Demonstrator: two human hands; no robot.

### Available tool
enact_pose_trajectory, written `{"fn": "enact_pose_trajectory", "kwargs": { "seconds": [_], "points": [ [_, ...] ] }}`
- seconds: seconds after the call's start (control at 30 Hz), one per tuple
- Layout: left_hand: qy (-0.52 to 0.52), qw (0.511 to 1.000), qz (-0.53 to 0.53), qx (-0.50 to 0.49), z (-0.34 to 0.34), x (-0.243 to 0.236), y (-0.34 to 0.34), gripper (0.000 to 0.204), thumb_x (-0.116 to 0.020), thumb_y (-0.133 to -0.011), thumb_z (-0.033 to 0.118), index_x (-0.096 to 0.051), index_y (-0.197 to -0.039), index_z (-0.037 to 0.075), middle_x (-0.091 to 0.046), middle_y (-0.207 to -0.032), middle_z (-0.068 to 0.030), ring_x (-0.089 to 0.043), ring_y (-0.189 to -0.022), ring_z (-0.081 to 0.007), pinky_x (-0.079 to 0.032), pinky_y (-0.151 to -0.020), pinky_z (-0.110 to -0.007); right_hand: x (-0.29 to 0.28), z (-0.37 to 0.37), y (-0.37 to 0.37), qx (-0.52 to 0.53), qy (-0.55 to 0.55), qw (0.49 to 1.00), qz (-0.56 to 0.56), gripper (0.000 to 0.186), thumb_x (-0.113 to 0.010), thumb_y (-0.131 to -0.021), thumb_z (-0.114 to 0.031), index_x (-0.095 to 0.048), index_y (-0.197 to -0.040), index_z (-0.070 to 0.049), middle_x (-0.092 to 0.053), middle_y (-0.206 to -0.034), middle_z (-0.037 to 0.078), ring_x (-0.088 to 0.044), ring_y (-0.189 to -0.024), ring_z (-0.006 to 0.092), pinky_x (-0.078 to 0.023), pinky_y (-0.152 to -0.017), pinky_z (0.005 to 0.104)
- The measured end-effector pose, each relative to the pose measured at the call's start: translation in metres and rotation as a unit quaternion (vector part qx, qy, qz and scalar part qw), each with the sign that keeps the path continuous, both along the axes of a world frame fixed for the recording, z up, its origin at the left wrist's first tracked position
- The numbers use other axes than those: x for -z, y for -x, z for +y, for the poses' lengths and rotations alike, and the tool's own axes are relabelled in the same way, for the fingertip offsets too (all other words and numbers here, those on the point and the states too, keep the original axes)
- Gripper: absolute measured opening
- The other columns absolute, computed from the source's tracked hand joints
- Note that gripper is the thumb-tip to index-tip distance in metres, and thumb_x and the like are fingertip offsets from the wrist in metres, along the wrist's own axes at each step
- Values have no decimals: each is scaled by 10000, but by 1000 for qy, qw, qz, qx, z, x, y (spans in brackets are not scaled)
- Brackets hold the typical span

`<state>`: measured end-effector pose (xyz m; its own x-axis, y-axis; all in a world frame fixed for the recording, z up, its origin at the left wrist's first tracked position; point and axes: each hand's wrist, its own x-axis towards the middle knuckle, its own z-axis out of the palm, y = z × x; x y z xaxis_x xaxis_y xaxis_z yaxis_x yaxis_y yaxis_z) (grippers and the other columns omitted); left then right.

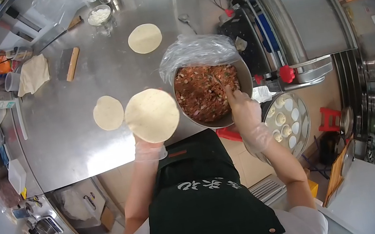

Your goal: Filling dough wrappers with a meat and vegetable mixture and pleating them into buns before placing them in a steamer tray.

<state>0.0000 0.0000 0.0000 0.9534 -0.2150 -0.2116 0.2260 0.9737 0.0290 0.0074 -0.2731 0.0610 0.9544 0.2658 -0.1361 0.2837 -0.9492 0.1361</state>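
Note:
On my left hand (148,149), in a clear glove, rests a round, flat dough wrapper (151,115); it hides most of the fingers beneath. My right hand (245,111), also gloved, is closed on a thin utensil (217,81) whose tip is sunk in the chopped reddish meat filling (204,95). That filling lies in a round metal bowl (221,124), with crumpled plastic film (196,52) pushed back over its far side. Two more dough wrappers lie on the steel table: one (108,113) just left of the held one, another (145,38) farther off.
A dough-rolling machine (277,32) with red knobs stands at the right. Below it, a round tray (305,132) holds several filled buns and white discs. A wooden-handled dough scraper (72,64), folded cloth (33,74) and small bowl of white stuff (99,15) are on the table (63,118).

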Motion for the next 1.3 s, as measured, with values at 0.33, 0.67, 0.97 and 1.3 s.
{"fn": "enact_pose_trajectory", "kwargs": {
  "seconds": [0.33,0.67,0.97,1.3],
  "points": [
    [17,995,69,73,-8,4,-16,513,-473,-1007,404,-499,-1388,61,-554,-1392,-146,-555,-1267,-316,-489,-1042,-477,25,40,3,37,-110,993,36,468,-607,-797,-38,-613,-1264,-56,-670,-871,114,-709,-707,277,-573,-602,367],
    [33,993,66,94,-2,9,-23,502,-457,-1010,403,-505,-1385,74,-572,-1369,-153,-534,-1288,-325,-474,-1056,-497,52,36,9,109,-201,972,48,524,-578,-796,7,-598,-1317,-40,-685,-868,139,-701,-749,309,-563,-659,399],
    [-6,995,37,92,8,2,-32,500,-466,-1009,405,-505,-1386,79,-576,-1362,-154,-556,-1261,-321,-476,-1057,-483,47,30,-7,338,-561,710,258,410,-580,-888,-13,-635,-1294,-28,-635,-713,57,-592,-652,133,-484,-621,287],
    [-100,992,52,59,14,2,-45,427,-463,-1014,334,-536,-1343,72,-600,-1326,-149,-583,-1225,-321,-515,-1003,-505,2,32,20,184,-524,830,54,431,-557,-884,69,-653,-1285,-59,-595,-759,51,-604,-673,143,-488,-573,261]
  ]
}}
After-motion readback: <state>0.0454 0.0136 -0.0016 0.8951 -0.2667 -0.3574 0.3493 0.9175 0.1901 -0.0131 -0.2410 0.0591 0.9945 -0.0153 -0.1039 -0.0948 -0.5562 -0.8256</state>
